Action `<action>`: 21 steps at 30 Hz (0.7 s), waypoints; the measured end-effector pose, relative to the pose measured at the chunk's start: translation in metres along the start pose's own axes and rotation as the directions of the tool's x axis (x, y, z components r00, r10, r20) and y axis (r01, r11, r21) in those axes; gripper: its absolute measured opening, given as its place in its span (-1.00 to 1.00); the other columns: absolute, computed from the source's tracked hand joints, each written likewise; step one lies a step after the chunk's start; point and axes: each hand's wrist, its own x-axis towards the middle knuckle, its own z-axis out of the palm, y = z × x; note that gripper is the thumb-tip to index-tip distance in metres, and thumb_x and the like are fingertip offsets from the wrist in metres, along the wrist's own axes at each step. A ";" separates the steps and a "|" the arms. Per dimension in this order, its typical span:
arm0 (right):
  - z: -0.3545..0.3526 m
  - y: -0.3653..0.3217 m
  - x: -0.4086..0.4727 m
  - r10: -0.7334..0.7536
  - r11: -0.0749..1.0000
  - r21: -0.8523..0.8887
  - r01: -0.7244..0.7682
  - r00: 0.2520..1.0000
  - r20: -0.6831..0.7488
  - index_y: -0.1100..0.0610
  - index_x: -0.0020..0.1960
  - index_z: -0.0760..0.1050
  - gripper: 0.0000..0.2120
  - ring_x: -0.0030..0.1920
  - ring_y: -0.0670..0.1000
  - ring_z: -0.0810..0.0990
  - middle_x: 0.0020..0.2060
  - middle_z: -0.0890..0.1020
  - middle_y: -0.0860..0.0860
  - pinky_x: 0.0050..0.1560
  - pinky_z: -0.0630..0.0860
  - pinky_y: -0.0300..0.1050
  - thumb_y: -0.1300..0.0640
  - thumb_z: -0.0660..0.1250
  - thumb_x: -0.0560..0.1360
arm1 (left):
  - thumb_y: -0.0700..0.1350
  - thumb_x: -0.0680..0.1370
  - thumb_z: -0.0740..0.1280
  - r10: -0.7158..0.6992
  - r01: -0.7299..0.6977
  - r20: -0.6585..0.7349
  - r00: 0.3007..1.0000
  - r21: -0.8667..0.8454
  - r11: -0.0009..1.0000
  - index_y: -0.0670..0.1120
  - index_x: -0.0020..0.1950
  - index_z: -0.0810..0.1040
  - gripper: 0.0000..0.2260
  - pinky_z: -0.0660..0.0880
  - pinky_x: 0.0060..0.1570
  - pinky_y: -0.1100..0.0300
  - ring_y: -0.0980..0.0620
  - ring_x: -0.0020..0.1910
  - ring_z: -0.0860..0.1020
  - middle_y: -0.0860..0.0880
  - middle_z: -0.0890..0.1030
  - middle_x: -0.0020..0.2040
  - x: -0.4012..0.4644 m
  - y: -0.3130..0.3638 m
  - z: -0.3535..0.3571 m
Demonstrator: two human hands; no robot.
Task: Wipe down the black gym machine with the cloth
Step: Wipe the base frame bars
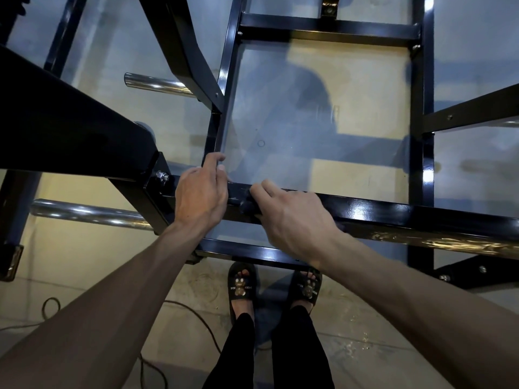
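Both hands are on the black gym machine point(365, 211), right at the near crossbar of its frame. The left hand point(200, 196) sits at the corner joint, fingers curled over the bar, gripping it. The right hand point(292, 217) lies just beside it, fingers bent around a small dark wad, seemingly the cloth point(247, 206), pressed against the bar's side. Two chrome pegs point(90, 216) stick out to the left. Down below, feet in black sandals point(243, 287) stand on the pale floor point(351, 169), a cable point(179, 307) trailing nearby.
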 end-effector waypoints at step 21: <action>0.043 -0.067 0.024 0.478 0.843 0.364 -0.397 0.863 -0.166 0.04 0.25 0.18 -0.72 -0.18 0.09 0.57 0.07 0.37 0.03 -0.32 0.50 0.03 0.13 0.25 0.64 | -0.01 0.74 0.06 -0.088 0.088 0.003 0.996 -0.041 0.995 0.00 0.39 0.41 -0.73 0.57 0.02 -0.09 -0.04 -0.08 0.61 0.00 0.67 -0.13 0.001 -0.004 -0.001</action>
